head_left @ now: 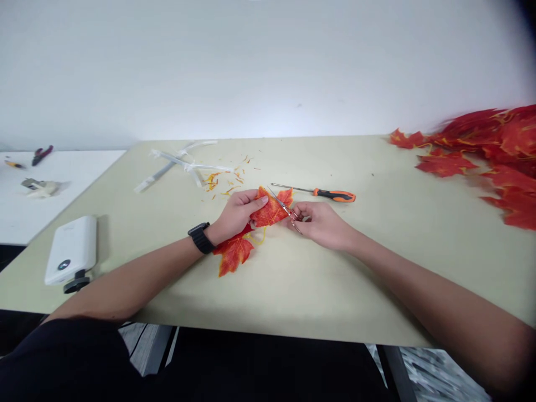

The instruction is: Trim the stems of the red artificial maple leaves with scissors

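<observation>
Leaf (274,211), red-orange, lobed and thin with yellow veins, is held above the middle of the pale, smooth tabletop (318,301). Directions are taken from this leaf. Its nine o'clock edge is pinched by the left hand (237,213), the thumb laid flat on the veined face. At three o'clock, slender metal scissors (290,213) are gripped by the loops in the curled fingers of the right hand (324,224); the pointed blades are angled toward eleven across the leaf, their opening not discernible. A second lobed leaf (235,255) is seen at seven, near a thin yellow stem (260,239). Ragged orange-yellow trimmings (213,180) are scattered at ten, beside crossed, translucent tubing (180,161). Between two and three, an orange-and-black-handled screwdriver (335,195) is placed near; well beyond, layered red leaves (506,142) are heaped.
</observation>
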The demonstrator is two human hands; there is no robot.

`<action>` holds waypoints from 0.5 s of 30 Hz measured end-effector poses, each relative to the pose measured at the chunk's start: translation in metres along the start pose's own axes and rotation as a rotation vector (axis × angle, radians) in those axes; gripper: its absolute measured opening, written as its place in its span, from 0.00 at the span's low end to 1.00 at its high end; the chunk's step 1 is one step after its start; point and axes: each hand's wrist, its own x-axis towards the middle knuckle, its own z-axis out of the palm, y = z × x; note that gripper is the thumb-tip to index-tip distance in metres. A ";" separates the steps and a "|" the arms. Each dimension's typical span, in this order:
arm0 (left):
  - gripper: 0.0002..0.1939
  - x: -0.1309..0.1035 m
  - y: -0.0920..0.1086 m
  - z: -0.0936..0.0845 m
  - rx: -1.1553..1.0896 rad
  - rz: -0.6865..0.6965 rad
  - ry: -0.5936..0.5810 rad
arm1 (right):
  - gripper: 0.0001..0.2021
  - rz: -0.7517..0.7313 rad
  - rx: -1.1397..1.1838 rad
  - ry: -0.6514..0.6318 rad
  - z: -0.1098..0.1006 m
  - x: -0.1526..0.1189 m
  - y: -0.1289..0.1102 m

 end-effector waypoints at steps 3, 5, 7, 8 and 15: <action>0.17 0.000 0.001 0.001 -0.020 0.018 0.016 | 0.07 0.015 -0.002 -0.006 -0.001 0.000 0.000; 0.17 0.000 0.001 0.001 -0.020 0.024 0.019 | 0.05 0.021 -0.015 -0.008 -0.001 0.000 0.000; 0.16 0.000 0.001 0.001 -0.011 0.023 0.019 | 0.04 0.023 -0.020 -0.014 -0.001 0.000 -0.001; 0.16 0.000 0.001 0.001 -0.005 0.023 0.021 | 0.04 0.022 -0.021 -0.017 -0.001 0.000 -0.001; 0.16 -0.001 0.002 0.001 0.035 0.037 0.028 | 0.05 -0.017 -0.063 -0.026 -0.002 -0.001 -0.001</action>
